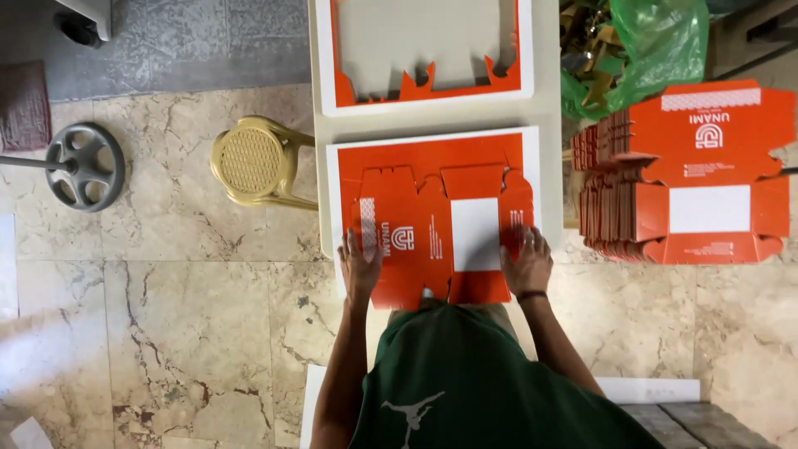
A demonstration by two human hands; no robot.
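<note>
We press our left hand (360, 268) and right hand (526, 264) flat, grip wide, fingers spread, on the orange die-cut cardboard sheet (432, 229) at frame centre on the pale worktop (544, 112). A stack of orange box blanks (690, 175) sits right.

Far orange waste frame (428, 83) cut off by top edge. Green bag (657, 41) contents unclear. Near edge of orange printed sheet (432, 216) hidden behind person's torso.

A small packaging workshop: stacked orange die-cut box blanks (682, 175), a white worktable (544, 108), scrap bag (648, 46), marble floor (166, 333).
</note>
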